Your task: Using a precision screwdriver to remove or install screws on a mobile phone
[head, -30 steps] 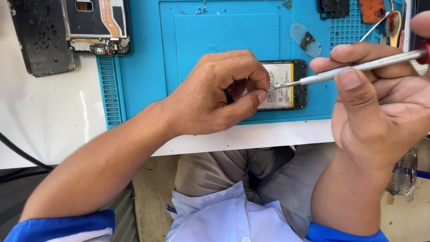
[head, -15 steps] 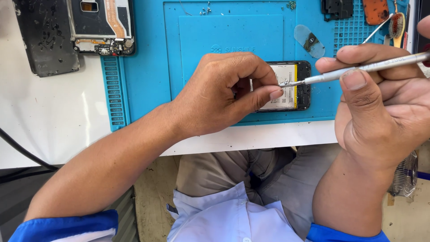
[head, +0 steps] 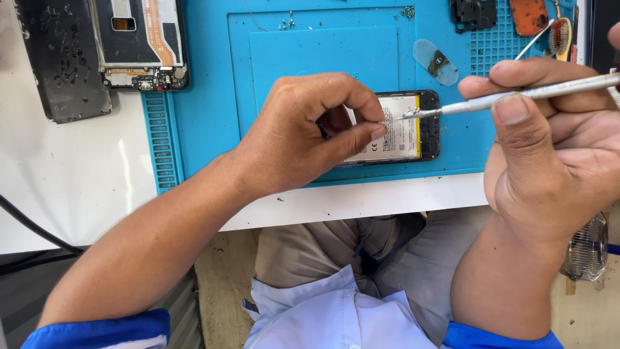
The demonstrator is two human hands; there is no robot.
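Left hand: your left hand [head: 303, 132] rests on the opened phone [head: 399, 127], thumb and forefinger pinched together at its left half; whether they nip anything small, you cannot tell.
Right hand: your right hand [head: 555, 139] is closed around a thin metal tool [head: 516, 97], held like a pen, tip at the phone's upper edge beside the battery [head: 391, 129].
Phone: it lies flat on the blue mat [head: 213, 77], near the mat's front edge, back cover off.
Farther out: a second opened phone [head: 139, 42] and a dark cover [head: 61, 61] lie at the mat's far left corner; a clear oval piece [head: 436, 61] sits just behind the tool tip.
Bench: the white table [head: 64, 187] carries the mat.
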